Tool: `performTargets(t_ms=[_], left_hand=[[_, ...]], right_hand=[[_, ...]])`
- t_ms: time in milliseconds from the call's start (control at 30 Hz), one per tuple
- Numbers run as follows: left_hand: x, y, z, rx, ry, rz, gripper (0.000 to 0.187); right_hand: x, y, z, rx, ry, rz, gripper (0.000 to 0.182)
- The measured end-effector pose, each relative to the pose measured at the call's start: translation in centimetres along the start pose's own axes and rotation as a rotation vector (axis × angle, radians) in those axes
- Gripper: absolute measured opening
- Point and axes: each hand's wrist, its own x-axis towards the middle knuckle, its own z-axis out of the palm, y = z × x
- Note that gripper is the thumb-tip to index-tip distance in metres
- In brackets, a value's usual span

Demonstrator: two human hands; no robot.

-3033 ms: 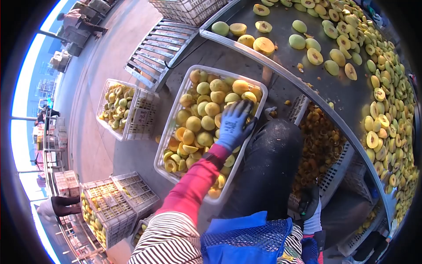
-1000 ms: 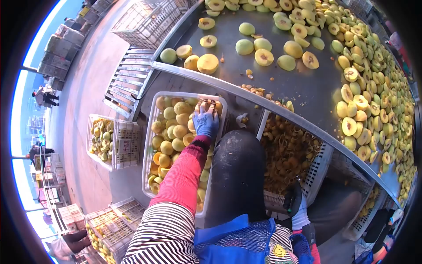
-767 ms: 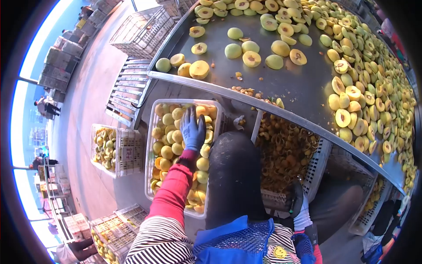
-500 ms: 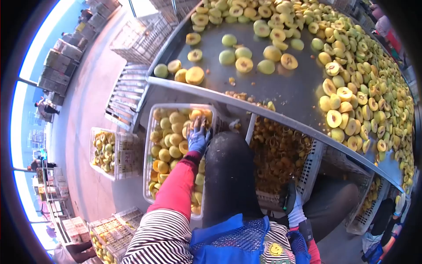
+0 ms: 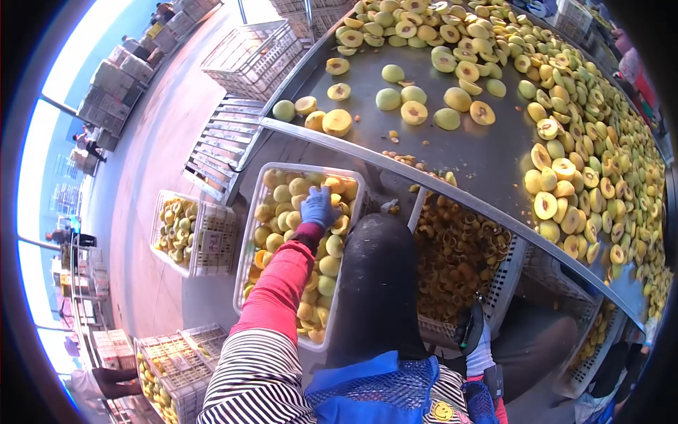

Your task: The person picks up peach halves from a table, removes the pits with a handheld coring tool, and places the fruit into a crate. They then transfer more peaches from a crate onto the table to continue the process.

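Note:
My left hand (image 5: 319, 208), in a blue glove, is among the yellow peaches (image 5: 328, 266) in a white plastic crate (image 5: 248, 244) beside my leg. Its fingers are bent down around a peach that the glove mostly hides. My right hand (image 5: 469, 329), in a dark glove, is by my other knee, at the near edge of a crate of brown-orange scraps (image 5: 459, 254). Its fingers are closed, with a small metal tip showing above them; what they hold is too small to name.
A metal sorting table (image 5: 452, 159) ahead carries many halved peaches (image 5: 565, 169). A slatted rack (image 5: 222, 145) and an empty-looking wire crate (image 5: 251, 60) stand at its left. More fruit crates (image 5: 212, 240) sit on the floor at left. Another person's arm shows at lower right.
The view has shifted slightly, so the table and crates appear farther right. My left hand has moved left within the crate and its fingers have bent more. My right hand stays by my knee.

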Motion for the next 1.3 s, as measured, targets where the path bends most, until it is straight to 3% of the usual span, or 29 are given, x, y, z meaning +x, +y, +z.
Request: performTargets(t_ms=[100,200,300,400,533,633,733,833,900,1000,1067,1100,1167,1233,1300], left_hand=[[-0.6,0.0,0.9,0.004,0.076,0.033,0.048],[-0.5,-0.2,1.8,-0.182,0.518,0.016,0.045],[-0.1,0.5,0.5,-0.134,0.626,0.056,0.048],[0.7,0.5,2.8,-0.040,0.579,0.198,0.058],[-1.9,0.5,4.7,-0.137,0.425,0.276,0.055],[-3.9,0.1,2.5,-0.270,0.337,0.252,0.049],[-6.0,-0.3,1.2,-0.123,0.238,0.425,0.031],[-6.3,0.1,0.8,-0.217,0.225,0.325,0.025],[-4.5,0.9,0.0,-0.398,0.294,0.157,0.021],[-0.8,2.0,-1.0,-0.437,0.383,0.037,0.029],[2.1,2.4,1.6,-0.361,0.625,0.096,0.043],[2.3,2.6,3.3,-0.216,0.471,0.057,0.058],[2.4,2.6,5.3,-0.125,0.398,0.066,0.064],[3.5,2.7,5.9,-0.108,0.423,0.021,0.063],[3.9,2.9,5.6,-0.065,0.385,0.009,0.062]], right_hand=[[-0.1,0.0,0.7,0.033,-0.038,0.022,0.044],[0.4,0.3,0.8,-0.011,-0.026,-0.004,0.043],[-0.2,-0.3,1.6,-0.074,-0.004,0.020,0.043],[-0.3,-0.6,2.2,-0.088,-0.030,0.055,0.044],[-0.3,-0.6,2.9,-0.090,-0.021,0.058,0.045],[-0.3,-0.6,3.0,-0.099,-0.039,0.008,0.044],[0.6,0.2,2.2,-0.105,-0.119,-0.088,0.044],[0.1,-0.4,2.1,-0.097,-0.070,0.022,0.044],[-0.1,-0.4,1.9,-0.095,-0.047,0.028,0.044],[-0.5,-0.6,2.1,-0.095,-0.015,0.054,0.043],[-0.3,-0.7,2.5,-0.099,-0.011,0.066,0.042],[-0.3,-0.6,2.5,-0.089,-0.025,0.065,0.041],[0.6,0.2,2.0,-0.071,-0.029,0.061,0.040],[1.1,1.6,0.9,-0.186,-0.058,-0.108,0.037],[0.7,0.8,0.9,-0.154,-0.049,-0.045,0.037]])
